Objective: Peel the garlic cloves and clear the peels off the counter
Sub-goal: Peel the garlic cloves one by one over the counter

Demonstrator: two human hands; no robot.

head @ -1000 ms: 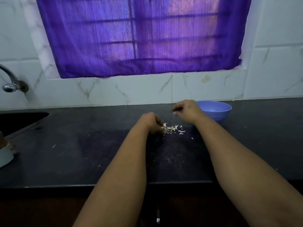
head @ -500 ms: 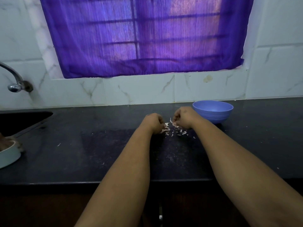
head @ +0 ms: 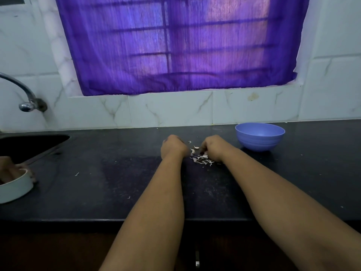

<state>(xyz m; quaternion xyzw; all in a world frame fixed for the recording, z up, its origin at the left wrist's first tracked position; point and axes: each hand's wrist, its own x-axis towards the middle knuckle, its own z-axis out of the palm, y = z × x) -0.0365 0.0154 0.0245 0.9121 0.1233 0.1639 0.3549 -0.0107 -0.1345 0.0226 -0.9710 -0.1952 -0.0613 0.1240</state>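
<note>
White dish (head: 15, 187) at far left edge of dark bench (head: 97, 182). Left hand (head: 172, 146) fisted, contents unseen. Garlic peels (head: 202, 159) heaped between hands. Right hand (head: 214, 148) curled onto heap, grip unclear. Blue bowl (head: 259, 136) just right.

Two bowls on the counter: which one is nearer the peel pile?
The blue bowl, just right of the right hand and the peels. The white bowl sits far off at the left edge, by the sink.
</note>
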